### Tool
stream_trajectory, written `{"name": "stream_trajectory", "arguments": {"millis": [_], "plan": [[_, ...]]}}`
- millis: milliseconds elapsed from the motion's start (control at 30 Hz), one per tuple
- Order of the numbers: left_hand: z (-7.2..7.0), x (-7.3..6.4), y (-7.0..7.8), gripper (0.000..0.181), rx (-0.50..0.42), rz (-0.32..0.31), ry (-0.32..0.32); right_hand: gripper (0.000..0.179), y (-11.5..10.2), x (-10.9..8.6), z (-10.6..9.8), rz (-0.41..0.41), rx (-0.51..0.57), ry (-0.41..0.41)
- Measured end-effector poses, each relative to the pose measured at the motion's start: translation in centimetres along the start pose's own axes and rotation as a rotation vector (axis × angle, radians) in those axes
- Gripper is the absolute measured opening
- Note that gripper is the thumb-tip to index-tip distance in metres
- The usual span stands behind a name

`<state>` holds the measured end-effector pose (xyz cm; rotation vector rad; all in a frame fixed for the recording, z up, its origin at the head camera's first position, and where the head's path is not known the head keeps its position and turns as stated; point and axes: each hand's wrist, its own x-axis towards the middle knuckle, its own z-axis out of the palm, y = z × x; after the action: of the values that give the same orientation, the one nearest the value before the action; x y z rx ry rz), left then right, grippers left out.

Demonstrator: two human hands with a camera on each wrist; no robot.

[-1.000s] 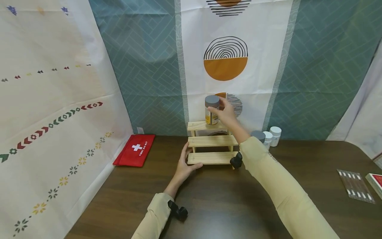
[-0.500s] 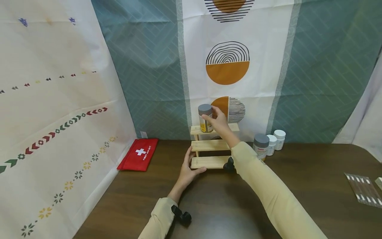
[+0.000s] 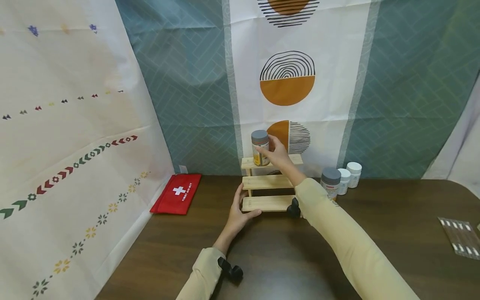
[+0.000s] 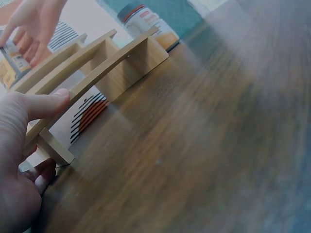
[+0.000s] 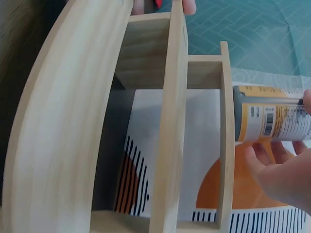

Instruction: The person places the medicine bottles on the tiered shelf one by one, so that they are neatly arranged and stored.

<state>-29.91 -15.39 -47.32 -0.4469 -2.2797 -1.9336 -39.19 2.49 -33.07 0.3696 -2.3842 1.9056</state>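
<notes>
A small three-tier wooden display stand [image 3: 267, 182] stands on the table against the patterned cloth. My left hand [image 3: 236, 220] grips its left end, the thumb [image 4: 47, 104] over the front edge of the lowest tier and the other fingers behind and below. On the top tier, towards the left end, stands a grey-lidded plastic jar [image 3: 258, 155] with a white and yellow label. My right hand [image 3: 278, 155] holds this jar from the right, thumb in front and fingers round the back. In the right wrist view the jar's base [image 5: 239, 116] is right at the top board.
Right of the stand are another grey-lidded jar [image 3: 331, 181] and two white bottles [image 3: 343, 181] [image 3: 354, 174]. A red first aid kit pouch [image 3: 176, 194] lies at the left. A pack of cotton swabs [image 3: 460, 237] lies near the right edge.
My right hand has shifted the jar left along the top tier, towards its left end. The left hand keeps its grip on the stand. The head view has moved slightly.
</notes>
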Motion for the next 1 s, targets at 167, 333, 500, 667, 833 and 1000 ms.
{"name": "stream_trajectory", "arguments": {"millis": [167,333,500,667,833,1000], "plan": [[0.3,-0.2,-0.2,0.107,-0.019,-0.02,0.015,0.066,0.6,-0.9,-1.0,0.015,-0.051,-0.02],[0.2,-0.3,-0.4,0.106,0.002,0.002,0.011,0.061,0.5,-2.1,-2.0,-0.004,-0.042,0.002],[0.0,0.0,-0.3,0.104,0.008,0.022,0.012,0.053,0.2,-3.6,-2.8,0.003,-0.01,0.043],[0.0,0.2,-0.3,0.105,0.001,0.001,0.005,0.048,0.6,-5.2,-3.8,0.0,-0.03,0.042],[0.0,0.2,-0.3,0.105,0.012,-0.008,0.01,0.046,0.5,-7.2,-5.0,-0.021,-0.022,0.042],[-0.1,0.1,-0.1,0.104,0.016,0.001,0.012,0.046,0.2,-9.2,-6.3,-0.055,-0.029,0.052]]}}
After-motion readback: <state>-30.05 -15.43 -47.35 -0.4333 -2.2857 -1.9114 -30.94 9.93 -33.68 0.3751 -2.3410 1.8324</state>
